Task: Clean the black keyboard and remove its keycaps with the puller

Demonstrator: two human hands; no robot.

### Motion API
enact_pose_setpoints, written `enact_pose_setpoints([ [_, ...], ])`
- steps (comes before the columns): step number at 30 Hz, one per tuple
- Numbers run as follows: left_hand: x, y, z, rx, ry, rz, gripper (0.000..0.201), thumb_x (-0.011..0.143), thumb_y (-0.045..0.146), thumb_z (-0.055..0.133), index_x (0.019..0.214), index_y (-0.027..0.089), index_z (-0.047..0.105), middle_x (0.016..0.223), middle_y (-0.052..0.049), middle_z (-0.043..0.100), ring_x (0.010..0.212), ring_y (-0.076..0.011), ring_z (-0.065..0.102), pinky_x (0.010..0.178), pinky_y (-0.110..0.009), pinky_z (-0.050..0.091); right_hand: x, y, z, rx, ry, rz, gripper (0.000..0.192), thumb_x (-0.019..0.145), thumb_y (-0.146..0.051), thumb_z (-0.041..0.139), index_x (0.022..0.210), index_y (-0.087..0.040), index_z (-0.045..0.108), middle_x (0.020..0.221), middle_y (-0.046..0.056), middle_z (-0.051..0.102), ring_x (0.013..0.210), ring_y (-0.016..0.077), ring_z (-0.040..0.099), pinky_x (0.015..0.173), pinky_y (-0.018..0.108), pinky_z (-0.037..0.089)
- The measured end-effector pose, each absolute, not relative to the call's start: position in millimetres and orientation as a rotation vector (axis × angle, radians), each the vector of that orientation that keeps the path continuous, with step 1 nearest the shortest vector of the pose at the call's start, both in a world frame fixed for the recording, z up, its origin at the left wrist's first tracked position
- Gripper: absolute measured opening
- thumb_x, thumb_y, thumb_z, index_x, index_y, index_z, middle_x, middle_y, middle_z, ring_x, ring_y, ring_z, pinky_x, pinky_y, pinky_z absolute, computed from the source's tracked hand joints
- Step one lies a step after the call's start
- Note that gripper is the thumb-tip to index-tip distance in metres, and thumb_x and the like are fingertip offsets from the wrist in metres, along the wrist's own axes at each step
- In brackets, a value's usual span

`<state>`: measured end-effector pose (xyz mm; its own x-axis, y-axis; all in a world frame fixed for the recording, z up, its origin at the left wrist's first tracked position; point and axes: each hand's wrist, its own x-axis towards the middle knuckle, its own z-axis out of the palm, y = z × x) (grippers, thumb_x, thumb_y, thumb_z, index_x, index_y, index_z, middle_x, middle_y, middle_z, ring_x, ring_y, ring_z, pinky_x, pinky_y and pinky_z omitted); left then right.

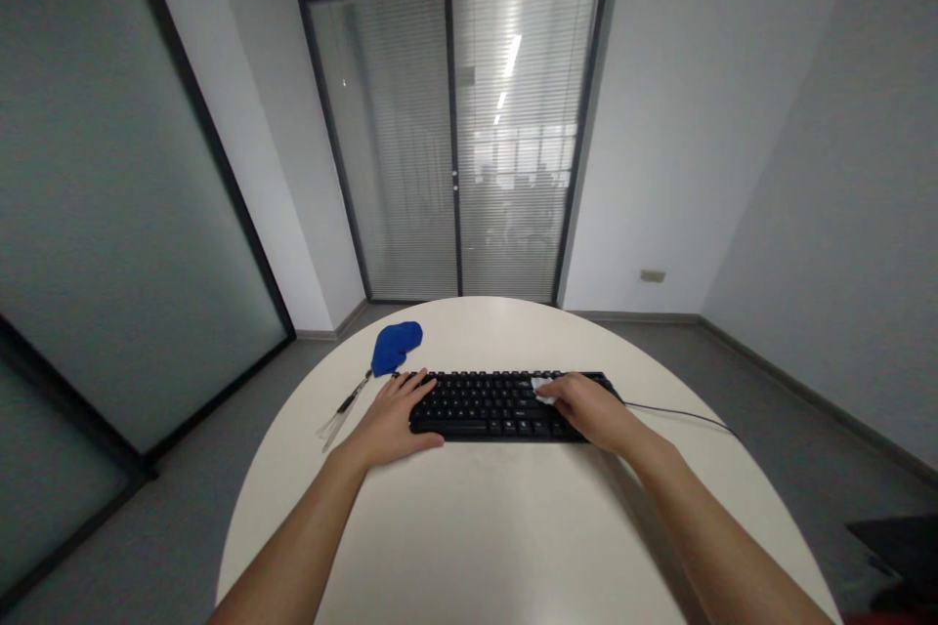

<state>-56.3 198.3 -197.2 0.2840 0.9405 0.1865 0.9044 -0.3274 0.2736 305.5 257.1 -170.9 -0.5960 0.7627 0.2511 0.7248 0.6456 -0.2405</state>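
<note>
Two hands on the keyboard (pixel 505 403). Left hand (pixel 392 420) lies flat on its left end, fingers spread, gripping nothing. Right hand (pixel 586 408) presses a small white wipe (pixel 543 386) onto the right-side keys, fingers curled over it. Risk: pushing hard could slide the keyboard or snag a keycap; cable (pixel 678 415) could tug. Keyboard: black, full-size, mid-table (pixel 513 518), parallel to the near edge. Blue cloth (pixel 396 347) just behind its left end.
</note>
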Motion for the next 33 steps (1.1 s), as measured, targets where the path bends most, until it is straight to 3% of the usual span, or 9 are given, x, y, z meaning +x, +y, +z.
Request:
enact_pose_setpoints([
  [10, -57, 199, -198, 2.442, 1.742, 0.461, 0.094, 0.072, 0.073, 0.064, 0.15, 0.029, 0.034, 0.16, -0.005, 0.024, 0.145, -0.0366, 0.021, 0.119, -0.053, 0.019, 319, 271, -180, -1.231, -2.228, 0.012, 0.038, 0.09, -0.017, 0.047, 0.121, -0.02, 0.068, 0.126, 0.009, 0.066, 0.114, 0.0265, 0.059, 0.1, 0.043, 0.046],
  [16, -58, 204, -198, 2.446, 1.733, 0.447, 0.095, 0.073, 0.073, 0.063, 0.151, 0.028, 0.034, 0.16, -0.005, 0.022, 0.145, -0.0362, 0.021, 0.119, -0.053, 0.018, 322, 290, -189, -1.287, -2.335, 0.13, 0.037, 0.092, -0.017, 0.046, 0.12, -0.022, 0.069, 0.114, 0.01, 0.071, 0.108, 0.0264, 0.062, 0.095, 0.04, 0.049],
  [26, -55, 214, -194, 2.45, 1.735, 0.463, 0.094, 0.074, 0.07, 0.065, 0.151, 0.029, 0.032, 0.16, -0.006, 0.023, 0.146, -0.0359, 0.02, 0.119, -0.055, 0.017, 326, 305, -194, -1.249, -2.36, 0.143, 0.042, 0.089, -0.012, 0.044, 0.123, -0.018, 0.066, 0.127, 0.008, 0.066, 0.118, 0.0229, 0.06, 0.106, 0.039, 0.044],
  [33, -56, 218, -196, 2.488, 1.73, 0.484, 0.092, 0.074, 0.066, 0.068, 0.15, 0.03, 0.033, 0.159, -0.006, 0.025, 0.145, -0.0362, 0.023, 0.119, -0.056, 0.018, 323, 301, -186, -1.217, -2.384, 0.139, 0.041, 0.088, -0.01, 0.044, 0.121, -0.015, 0.068, 0.123, 0.01, 0.068, 0.117, 0.0232, 0.06, 0.106, 0.037, 0.043],
])
